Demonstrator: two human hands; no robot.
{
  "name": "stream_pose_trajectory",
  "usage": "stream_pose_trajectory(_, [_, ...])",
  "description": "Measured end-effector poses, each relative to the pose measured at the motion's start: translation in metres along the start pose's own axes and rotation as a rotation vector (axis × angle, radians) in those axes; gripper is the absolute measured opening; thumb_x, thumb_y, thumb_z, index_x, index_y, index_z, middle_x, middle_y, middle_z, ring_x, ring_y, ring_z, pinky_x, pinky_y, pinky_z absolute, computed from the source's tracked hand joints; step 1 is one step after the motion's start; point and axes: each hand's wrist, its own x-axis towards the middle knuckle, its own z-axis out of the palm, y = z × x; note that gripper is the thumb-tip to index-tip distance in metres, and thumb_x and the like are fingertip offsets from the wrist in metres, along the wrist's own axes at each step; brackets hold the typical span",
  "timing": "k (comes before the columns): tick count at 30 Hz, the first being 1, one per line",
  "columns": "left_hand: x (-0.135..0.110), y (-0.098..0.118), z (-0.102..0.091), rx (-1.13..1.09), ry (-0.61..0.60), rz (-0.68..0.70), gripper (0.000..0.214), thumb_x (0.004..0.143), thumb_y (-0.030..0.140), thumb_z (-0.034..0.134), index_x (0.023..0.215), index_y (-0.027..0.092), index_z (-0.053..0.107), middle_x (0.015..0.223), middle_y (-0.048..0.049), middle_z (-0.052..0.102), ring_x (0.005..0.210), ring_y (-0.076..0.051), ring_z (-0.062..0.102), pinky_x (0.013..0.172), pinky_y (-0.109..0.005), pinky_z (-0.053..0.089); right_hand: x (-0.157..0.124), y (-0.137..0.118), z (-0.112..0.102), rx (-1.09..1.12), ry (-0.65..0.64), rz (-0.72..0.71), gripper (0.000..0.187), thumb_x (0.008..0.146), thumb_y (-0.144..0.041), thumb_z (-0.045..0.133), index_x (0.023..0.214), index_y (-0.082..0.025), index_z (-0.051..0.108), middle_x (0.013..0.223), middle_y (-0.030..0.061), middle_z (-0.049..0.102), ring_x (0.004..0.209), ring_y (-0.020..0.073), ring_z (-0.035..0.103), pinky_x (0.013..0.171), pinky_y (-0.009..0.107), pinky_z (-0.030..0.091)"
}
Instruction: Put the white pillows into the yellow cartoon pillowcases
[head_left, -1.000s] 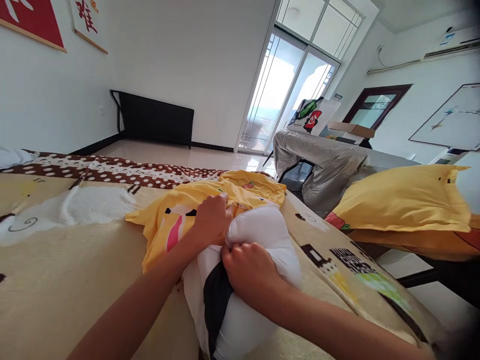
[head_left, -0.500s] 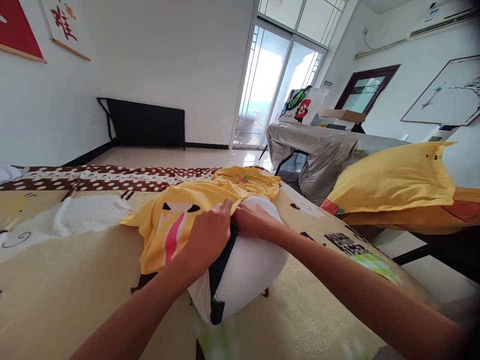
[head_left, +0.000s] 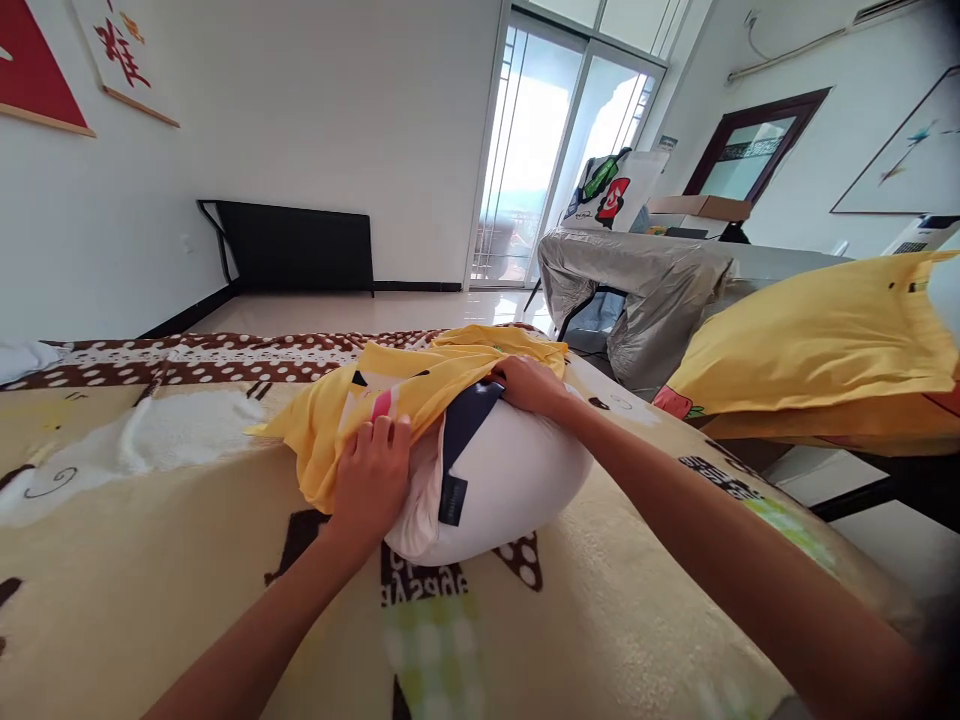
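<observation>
A white pillow (head_left: 525, 480) with a dark band and a small dark label (head_left: 453, 500) lies on the bed. Its far part is inside a yellow pillowcase (head_left: 420, 392) printed with a cartoon face, and the near end sticks out bare. My left hand (head_left: 373, 470) is closed on the pillowcase's left edge, fingers curled over the cloth beside the pillow. On the other side, my right hand (head_left: 531, 384) grips the pillowcase edge at the top of the pillow, its fingertips partly hidden by cloth.
A patterned cream blanket (head_left: 225, 560) covers the bed. At the right lies a filled yellow pillow (head_left: 817, 345) on other yellow bedding. Beyond stands a table under a silvery cover (head_left: 660, 290), with a printed bag (head_left: 607, 190) and a cardboard box (head_left: 701, 207) on it.
My hands have spread from close together: the left moved down and left, the right moved up and right. The pillowcase opening is stretched wider, and the pillow's near end has shifted away from me.
</observation>
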Motion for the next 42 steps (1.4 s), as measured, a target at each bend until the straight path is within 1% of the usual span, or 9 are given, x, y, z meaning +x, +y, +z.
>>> stream_pose_trajectory(5, [-0.001, -0.004, -0.006, 0.126, 0.179, 0.128, 0.017, 0.086, 0.014, 0.046, 0.099, 0.014, 0.057, 0.081, -0.0083, 0.057, 0.072, -0.024, 0.049, 0.064, -0.035, 0.035, 0.008, 0.012, -0.001, 0.04, 0.027, 0.036, 0.031, 0.09, -0.036, 0.044, 0.094, -0.021, 0.071, 0.102, 0.0085, 0.069, 0.092, 0.0225, 0.061, 0.069, 0.027, 0.038])
stream_pose_trajectory(10, [0.014, 0.003, -0.021, 0.059, 0.224, 0.218, 0.011, 0.086, 0.013, 0.048, 0.086, 0.017, 0.059, 0.079, -0.0064, 0.059, 0.073, -0.022, 0.052, 0.066, -0.035, 0.036, 0.003, 0.015, -0.002, 0.034, 0.06, 0.054, 0.031, 0.092, -0.035, 0.042, 0.091, -0.022, 0.07, 0.1, 0.0076, 0.07, 0.092, 0.0222, 0.061, 0.067, 0.027, 0.038])
stream_pose_trajectory(13, [0.034, 0.007, -0.021, -0.001, 0.137, 0.152, 0.014, 0.087, 0.016, 0.045, 0.087, 0.017, 0.059, 0.083, -0.0077, 0.061, 0.077, -0.024, 0.055, 0.067, -0.036, 0.038, -0.006, 0.006, 0.0, 0.009, 0.076, 0.056, 0.033, 0.092, -0.038, 0.04, 0.091, -0.021, 0.068, 0.099, 0.0087, 0.07, 0.09, 0.0236, 0.062, 0.066, 0.028, 0.038])
stream_pose_trajectory(19, [0.069, 0.018, -0.029, -0.369, -0.259, -0.114, 0.016, 0.081, 0.013, 0.047, 0.091, 0.018, 0.059, 0.089, -0.0042, 0.066, 0.078, -0.021, 0.061, 0.064, -0.031, 0.041, -0.031, -0.033, 0.003, -0.069, 0.115, -0.014, 0.034, 0.091, -0.033, 0.038, 0.087, -0.018, 0.067, 0.09, 0.0115, 0.07, 0.084, 0.0241, 0.064, 0.065, 0.03, 0.038])
stream_pose_trajectory(27, [0.047, 0.059, -0.034, -0.341, -0.303, -0.138, 0.021, 0.083, 0.009, 0.036, 0.096, 0.018, 0.051, 0.088, -0.0057, 0.059, 0.077, -0.022, 0.061, 0.054, -0.03, 0.04, -0.036, -0.039, 0.005, -0.053, 0.121, 0.028, 0.021, 0.083, -0.021, 0.043, 0.081, -0.019, 0.064, 0.082, 0.0086, 0.068, 0.074, 0.0231, 0.063, 0.059, 0.029, 0.036])
stream_pose_trajectory(32, [0.031, 0.074, -0.033, -0.203, -0.247, -0.033, 0.021, 0.085, 0.008, 0.03, 0.094, 0.017, 0.048, 0.086, -0.0069, 0.055, 0.076, -0.024, 0.058, 0.058, -0.034, 0.046, -0.059, -0.033, 0.012, -0.012, 0.393, 0.017, 0.015, 0.084, -0.022, 0.045, 0.083, -0.019, 0.06, 0.083, 0.0072, 0.063, 0.077, 0.0217, 0.058, 0.061, 0.03, 0.036])
stream_pose_trajectory(37, [0.028, 0.081, -0.041, -0.229, -0.237, -0.004, 0.018, 0.088, 0.011, 0.03, 0.093, 0.018, 0.046, 0.087, -0.0064, 0.054, 0.079, -0.024, 0.058, 0.062, -0.036, 0.049, -0.098, -0.022, 0.013, 0.076, 0.74, -0.207, 0.011, 0.084, -0.017, 0.047, 0.082, -0.018, 0.059, 0.081, 0.0061, 0.06, 0.081, 0.0201, 0.052, 0.073, 0.031, 0.04])
stream_pose_trajectory(40, [0.027, 0.085, -0.043, -0.254, -0.248, 0.003, 0.016, 0.088, 0.011, 0.031, 0.093, 0.018, 0.045, 0.088, -0.0064, 0.054, 0.08, -0.025, 0.057, 0.063, -0.036, 0.049, -0.131, -0.015, 0.018, 0.045, 0.783, -0.353, 0.013, 0.085, -0.018, 0.048, 0.085, -0.018, 0.061, 0.084, 0.0068, 0.063, 0.081, 0.02, 0.054, 0.076, 0.032, 0.041])
stream_pose_trajectory(42, [0.027, 0.086, -0.042, -0.268, -0.254, -0.003, 0.016, 0.087, 0.01, 0.032, 0.093, 0.018, 0.045, 0.088, -0.0067, 0.054, 0.082, -0.025, 0.057, 0.064, -0.036, 0.049, -0.156, -0.013, 0.026, -0.012, 0.76, -0.414, 0.018, 0.086, -0.017, 0.049, 0.098, -0.017, 0.062, 0.101, 0.0095, 0.066, 0.095, 0.0224, 0.056, 0.083, 0.034, 0.04])
